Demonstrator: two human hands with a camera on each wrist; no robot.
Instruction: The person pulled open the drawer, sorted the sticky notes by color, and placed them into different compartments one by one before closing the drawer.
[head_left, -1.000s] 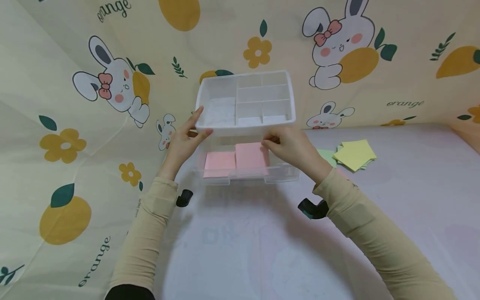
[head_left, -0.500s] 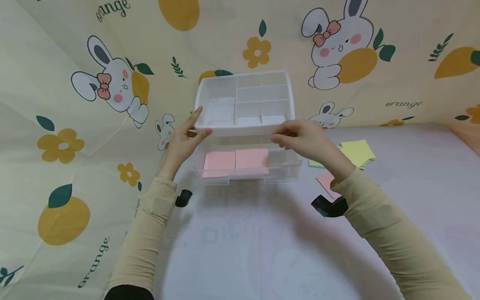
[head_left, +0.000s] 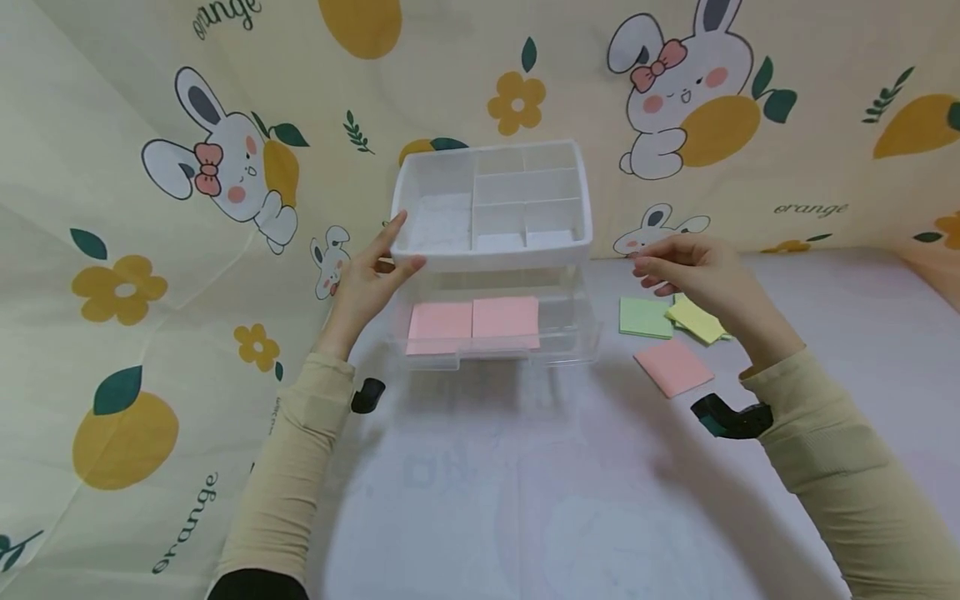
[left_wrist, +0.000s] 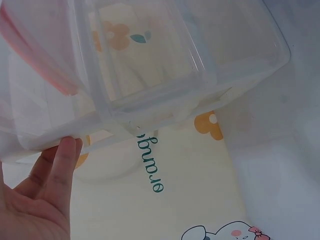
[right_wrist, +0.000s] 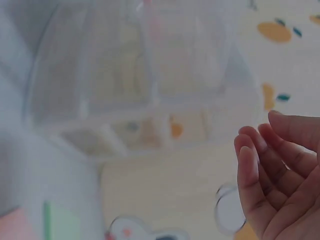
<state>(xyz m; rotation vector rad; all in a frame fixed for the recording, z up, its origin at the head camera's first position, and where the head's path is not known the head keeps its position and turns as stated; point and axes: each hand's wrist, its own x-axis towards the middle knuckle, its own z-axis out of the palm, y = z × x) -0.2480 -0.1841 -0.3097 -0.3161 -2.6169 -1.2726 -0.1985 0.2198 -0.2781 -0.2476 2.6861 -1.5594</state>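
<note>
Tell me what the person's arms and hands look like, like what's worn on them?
Both arms wear long beige sleeves, the left sleeve and right sleeve wrinkled and reaching the wrists. The left hand and right hand have no gloves. A small black piece shows beside each wrist, left and right.

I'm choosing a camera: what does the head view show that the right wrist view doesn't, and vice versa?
Head only: the left hand against the organizer, and the yellow notes.

Right wrist only: the palm side of the right hand.

Both: the organizer, the right hand, the green notes and the loose pink notes, the notes blurred at the wrist view's edge.
</note>
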